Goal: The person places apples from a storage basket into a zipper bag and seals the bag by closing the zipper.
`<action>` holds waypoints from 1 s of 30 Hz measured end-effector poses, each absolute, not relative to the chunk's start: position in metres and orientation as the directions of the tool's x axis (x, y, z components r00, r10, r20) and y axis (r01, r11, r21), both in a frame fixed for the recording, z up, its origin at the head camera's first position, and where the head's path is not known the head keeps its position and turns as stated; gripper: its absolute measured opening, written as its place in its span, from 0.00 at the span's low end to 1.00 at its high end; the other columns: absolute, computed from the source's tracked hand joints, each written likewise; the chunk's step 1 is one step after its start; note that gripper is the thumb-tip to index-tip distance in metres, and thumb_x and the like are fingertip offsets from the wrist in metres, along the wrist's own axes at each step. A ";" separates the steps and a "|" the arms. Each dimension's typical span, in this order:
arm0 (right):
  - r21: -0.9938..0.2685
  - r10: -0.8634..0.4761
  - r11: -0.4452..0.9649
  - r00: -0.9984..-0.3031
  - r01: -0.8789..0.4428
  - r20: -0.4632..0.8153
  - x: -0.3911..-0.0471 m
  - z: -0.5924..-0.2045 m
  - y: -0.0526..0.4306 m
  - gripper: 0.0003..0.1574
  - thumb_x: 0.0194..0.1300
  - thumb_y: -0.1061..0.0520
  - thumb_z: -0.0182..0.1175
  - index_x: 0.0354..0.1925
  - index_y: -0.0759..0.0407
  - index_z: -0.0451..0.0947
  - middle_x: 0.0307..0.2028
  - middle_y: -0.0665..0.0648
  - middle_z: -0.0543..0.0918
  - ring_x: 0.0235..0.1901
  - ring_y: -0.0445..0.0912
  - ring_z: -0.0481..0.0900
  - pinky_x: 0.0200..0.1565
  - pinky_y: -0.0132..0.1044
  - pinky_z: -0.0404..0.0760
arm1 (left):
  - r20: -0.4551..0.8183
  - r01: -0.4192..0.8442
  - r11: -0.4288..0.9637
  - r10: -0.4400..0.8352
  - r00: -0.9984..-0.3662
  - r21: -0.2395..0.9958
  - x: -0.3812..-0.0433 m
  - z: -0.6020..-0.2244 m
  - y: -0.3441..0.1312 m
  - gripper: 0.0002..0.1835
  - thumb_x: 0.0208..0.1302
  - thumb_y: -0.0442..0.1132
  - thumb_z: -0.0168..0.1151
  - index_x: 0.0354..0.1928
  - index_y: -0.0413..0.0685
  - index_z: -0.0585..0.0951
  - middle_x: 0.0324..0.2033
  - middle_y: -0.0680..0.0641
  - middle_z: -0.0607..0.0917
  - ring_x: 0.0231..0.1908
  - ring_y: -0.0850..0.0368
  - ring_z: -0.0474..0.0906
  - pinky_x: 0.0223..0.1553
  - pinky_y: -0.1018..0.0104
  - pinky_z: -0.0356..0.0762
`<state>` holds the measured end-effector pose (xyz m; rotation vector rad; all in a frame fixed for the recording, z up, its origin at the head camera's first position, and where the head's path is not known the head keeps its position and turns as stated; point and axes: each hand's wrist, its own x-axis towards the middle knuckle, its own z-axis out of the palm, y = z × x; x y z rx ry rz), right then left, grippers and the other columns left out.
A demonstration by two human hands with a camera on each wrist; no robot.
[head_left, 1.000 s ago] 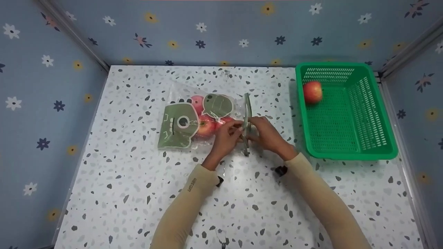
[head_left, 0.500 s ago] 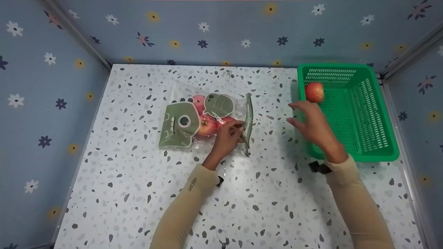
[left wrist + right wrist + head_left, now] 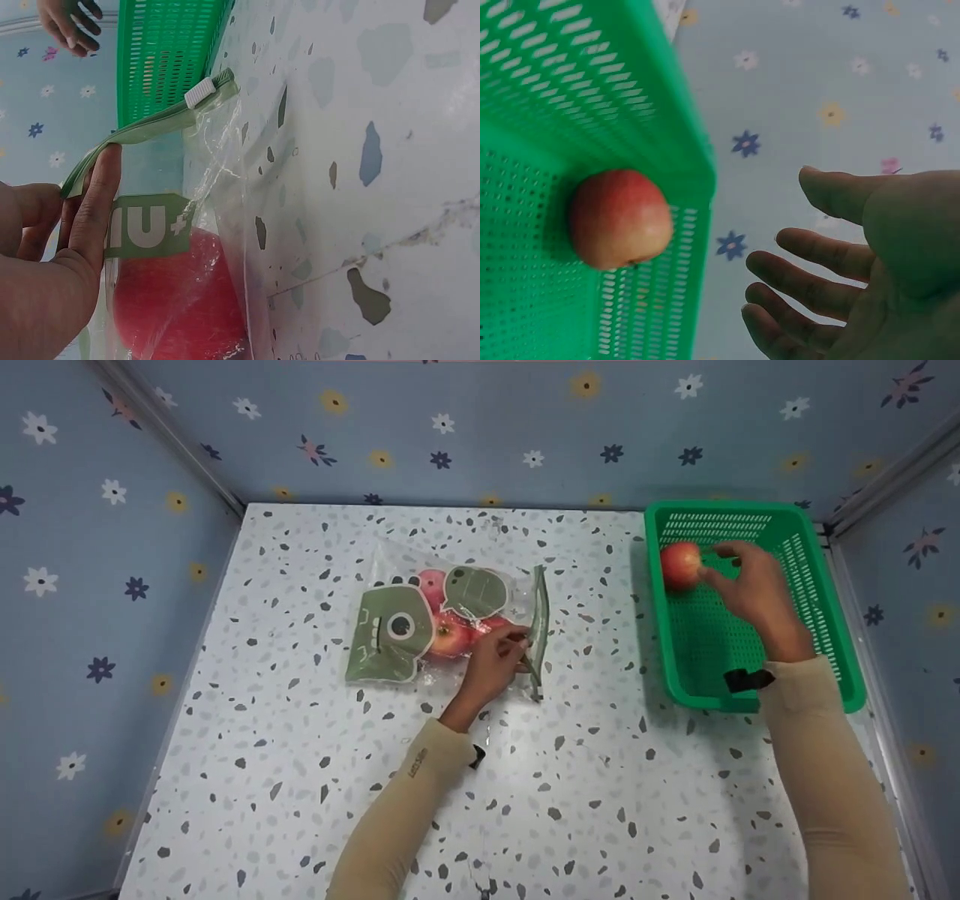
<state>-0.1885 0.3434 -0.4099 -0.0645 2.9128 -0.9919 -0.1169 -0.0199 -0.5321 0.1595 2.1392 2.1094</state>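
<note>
With twelve o'clock at the table's far edge, the bag (image 3: 390,634) lies flat on the speckled table (image 3: 585,795), just off the middle toward ten. It is clear plastic, with a green one-eyed print at its nine o'clock end; the bagged apples (image 3: 448,634) show red through it. The green strip (image 3: 541,619) runs along the bag's three o'clock edge, and the left wrist view shows a white slider (image 3: 200,93) near one end of it.

The left hand (image 3: 491,664) is at the bag's four o'clock, thumb and fingers pinching the edge by the strip.

The basket (image 3: 720,667), green and slotted, stands at three o'clock from the bag, well apart from it. The loose apple (image 3: 681,566) sits inside at the basket's ten o'clock, close to the wall there. The right hand (image 3: 754,592) is over the basket, between three and four o'clock from the loose apple. Its thumb and fingers are apart; the right wrist view shows a gap between them and the fruit.

Both sleeves (image 3: 832,780) are beige, each with a black piece at the cuff. A blue flowered panel (image 3: 487,412) rises at twelve.
</note>
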 end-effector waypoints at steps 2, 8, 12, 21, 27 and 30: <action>-0.596 -0.051 0.803 -0.994 0.017 -0.098 -0.196 -0.415 0.350 0.34 0.80 0.52 0.60 0.72 0.73 0.68 0.69 0.77 0.71 0.67 0.73 0.67 0.63 0.70 0.72 | -0.022 -0.020 0.016 0.172 -0.985 1.000 -0.117 -0.533 -0.020 0.12 0.77 0.25 0.57 0.57 0.27 0.81 0.42 0.35 0.84 0.34 0.57 0.84 0.38 0.60 0.92; -0.545 -0.040 0.834 -0.977 0.083 -0.209 -0.217 -0.428 0.361 0.41 0.82 0.46 0.56 0.76 0.75 0.61 0.71 0.79 0.66 0.68 0.74 0.65 0.63 0.72 0.71 | -0.021 -0.018 0.021 0.172 -0.985 1.000 -0.116 -0.533 -0.020 0.12 0.77 0.25 0.57 0.56 0.27 0.81 0.42 0.34 0.84 0.35 0.54 0.84 0.38 0.60 0.92; -0.536 -0.047 0.838 -0.965 0.104 -0.259 -0.226 -0.436 0.363 0.43 0.82 0.45 0.54 0.75 0.77 0.60 0.71 0.82 0.65 0.68 0.76 0.65 0.65 0.73 0.69 | -0.026 -0.021 0.028 0.169 -0.985 0.999 -0.116 -0.533 -0.020 0.12 0.77 0.26 0.57 0.56 0.27 0.81 0.43 0.33 0.84 0.37 0.50 0.85 0.39 0.60 0.92; -0.527 -0.071 0.839 -0.934 0.134 -0.350 -0.240 -0.453 0.368 0.45 0.83 0.43 0.51 0.75 0.80 0.59 0.71 0.84 0.64 0.62 0.74 0.72 0.62 0.72 0.73 | -0.041 -0.036 0.032 0.172 -0.984 0.999 -0.115 -0.532 -0.020 0.11 0.77 0.26 0.57 0.56 0.28 0.81 0.43 0.35 0.83 0.38 0.53 0.85 0.39 0.60 0.92; -0.550 -0.073 0.822 -0.929 0.151 -0.364 -0.247 -0.461 0.366 0.43 0.82 0.42 0.49 0.72 0.79 0.63 0.65 0.82 0.72 0.56 0.69 0.74 0.57 0.67 0.77 | -0.041 -0.032 0.053 0.171 -0.984 0.998 -0.116 -0.534 -0.020 0.11 0.77 0.26 0.57 0.56 0.29 0.81 0.43 0.36 0.83 0.38 0.54 0.85 0.39 0.61 0.92; -0.566 -0.076 0.810 -0.928 0.157 -0.365 -0.248 -0.464 0.366 0.42 0.82 0.45 0.49 0.75 0.79 0.58 0.67 0.82 0.69 0.61 0.72 0.71 0.60 0.70 0.74 | -0.046 -0.038 0.048 0.172 -0.984 0.998 -0.116 -0.534 -0.020 0.12 0.77 0.26 0.57 0.56 0.28 0.81 0.43 0.36 0.83 0.37 0.56 0.84 0.39 0.61 0.92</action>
